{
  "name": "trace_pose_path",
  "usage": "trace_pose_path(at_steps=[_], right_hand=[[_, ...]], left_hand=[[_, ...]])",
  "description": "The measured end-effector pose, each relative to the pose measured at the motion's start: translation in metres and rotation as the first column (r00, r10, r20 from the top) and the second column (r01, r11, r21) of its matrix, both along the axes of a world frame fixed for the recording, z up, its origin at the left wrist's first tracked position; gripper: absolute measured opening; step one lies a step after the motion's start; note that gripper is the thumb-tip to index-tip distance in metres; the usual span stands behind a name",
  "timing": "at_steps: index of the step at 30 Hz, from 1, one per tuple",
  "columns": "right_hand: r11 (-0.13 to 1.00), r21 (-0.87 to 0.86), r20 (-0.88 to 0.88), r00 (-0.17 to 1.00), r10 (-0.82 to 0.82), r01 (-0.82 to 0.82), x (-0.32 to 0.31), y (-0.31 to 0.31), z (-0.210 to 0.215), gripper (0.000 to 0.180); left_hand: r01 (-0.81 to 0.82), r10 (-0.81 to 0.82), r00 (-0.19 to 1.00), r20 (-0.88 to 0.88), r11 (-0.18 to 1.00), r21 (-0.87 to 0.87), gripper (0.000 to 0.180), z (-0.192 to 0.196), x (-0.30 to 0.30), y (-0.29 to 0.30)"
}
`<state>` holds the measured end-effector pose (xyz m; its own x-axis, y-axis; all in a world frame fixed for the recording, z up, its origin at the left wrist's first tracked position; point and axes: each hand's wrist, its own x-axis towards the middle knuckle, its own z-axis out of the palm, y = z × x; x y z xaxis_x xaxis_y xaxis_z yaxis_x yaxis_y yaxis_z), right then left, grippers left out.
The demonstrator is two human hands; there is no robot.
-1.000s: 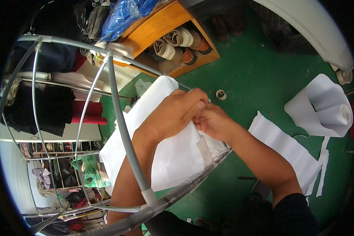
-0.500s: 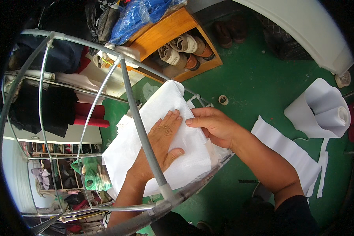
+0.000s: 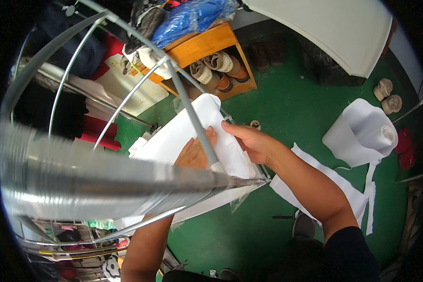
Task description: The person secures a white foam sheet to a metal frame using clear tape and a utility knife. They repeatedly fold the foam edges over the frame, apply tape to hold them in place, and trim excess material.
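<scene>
A white, finely textured sheet [image 3: 157, 146] covers part of a grey metal tube frame [image 3: 185, 101] and slopes down in front of me. My left hand [image 3: 195, 152] lies flat on the sheet with its fingers stretched out, reaching in beneath the frame's bars. A wide blurred bar [image 3: 103, 183] passes over its wrist and hides part of it. At the sheet's right edge, my right hand [image 3: 251, 143] pinches the border, its thumb on top and the other fingers mostly hidden below. Clear film [image 3: 242, 199] hangs from the sheet's lower corner.
A rolled white sheet [image 3: 357, 134] stands on the green floor to the right, beside a flat white piece [image 3: 326, 183] and a thin strip. Beyond the frame is a wooden shoe cabinet [image 3: 246, 70] topped by a blue bag [image 3: 188, 21]. Clothes hang at left.
The view has shifted, and the frame's near bar now crosses broadly over the sheet and my left forearm. Both hands keep about the same places on the sheet.
</scene>
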<state>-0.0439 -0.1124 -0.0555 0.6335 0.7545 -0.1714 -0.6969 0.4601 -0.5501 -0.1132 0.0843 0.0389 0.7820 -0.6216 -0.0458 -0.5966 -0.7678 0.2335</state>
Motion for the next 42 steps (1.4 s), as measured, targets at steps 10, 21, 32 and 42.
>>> trace_pose_path(at_steps=[10,21,32,42], right_hand=[[0.896,-0.268,0.389,0.891,-0.235,0.354,-0.028,-0.052,-0.003,0.022],[0.533,-0.559,0.752,0.659,0.002,0.635,-0.069,-0.045,0.047,0.018],[0.638,-0.582,0.609,0.79,-0.07,0.505,-0.071,-0.043,0.046,0.027],[0.429,-0.674,0.635,0.768,-0.079,0.602,-0.136,-0.11,-0.038,0.019]], left_hand=[[0.012,-0.03,0.994,-0.101,0.984,-0.176,0.08,0.017,-0.1,-0.01],[0.07,-0.018,0.993,0.118,0.889,-0.453,0.069,-0.026,-0.163,0.012],[-0.39,0.692,0.693,0.203,0.596,-0.702,0.015,-0.045,-0.312,0.22],[-0.36,0.84,0.411,-0.356,-0.209,-0.909,0.04,-0.096,-0.348,0.349]])
